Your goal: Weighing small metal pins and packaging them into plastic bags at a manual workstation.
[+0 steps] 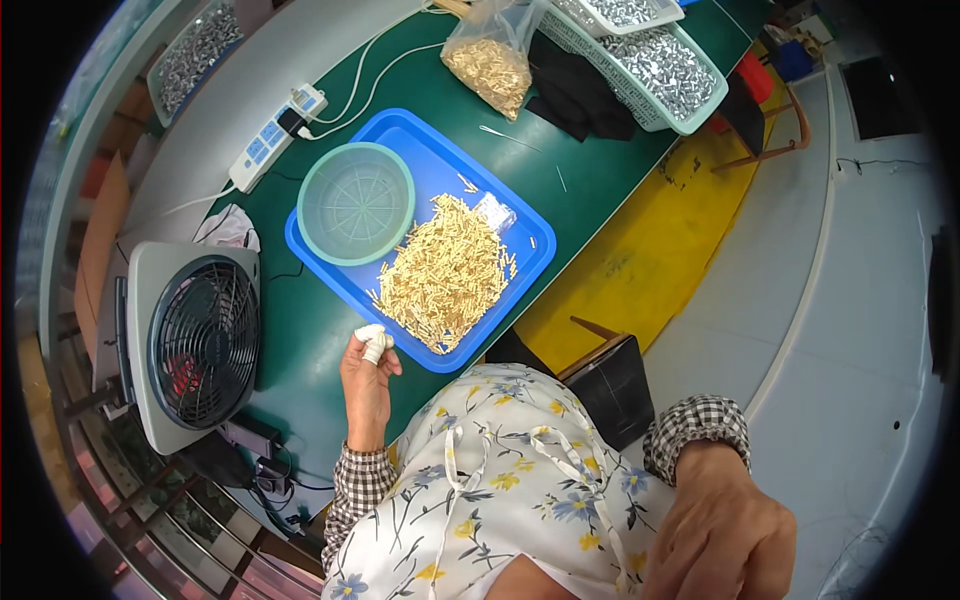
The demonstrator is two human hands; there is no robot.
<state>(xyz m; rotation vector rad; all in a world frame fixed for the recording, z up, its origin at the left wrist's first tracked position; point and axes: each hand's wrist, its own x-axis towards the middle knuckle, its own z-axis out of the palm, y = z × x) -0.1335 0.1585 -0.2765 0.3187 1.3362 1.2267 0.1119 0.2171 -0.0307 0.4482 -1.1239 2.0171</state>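
My left hand [367,393] is beside the near-left edge of a blue tray [545,240], white coverings on its finger ends. Those fingers are bent together; anything between them is too small to make out. Heaped in the tray are many small brass-coloured pins [445,270]. A round, pale green plastic basket [357,203] stands in the tray's left part, and a small clear plastic packet [494,213] lies against the heap. Raised close at the lower right, my right hand [728,530] shows its back. Its fingers curl downward, tips hidden, so what they hold cannot be seen.
A grey box fan [200,340] and a white power strip [275,137] occupy the green table's left side. Beyond the tray are a bag of brass pins [488,70], a black cloth [580,95] and a basket of silvery parts [660,80]. A black stool [612,385] stands right.
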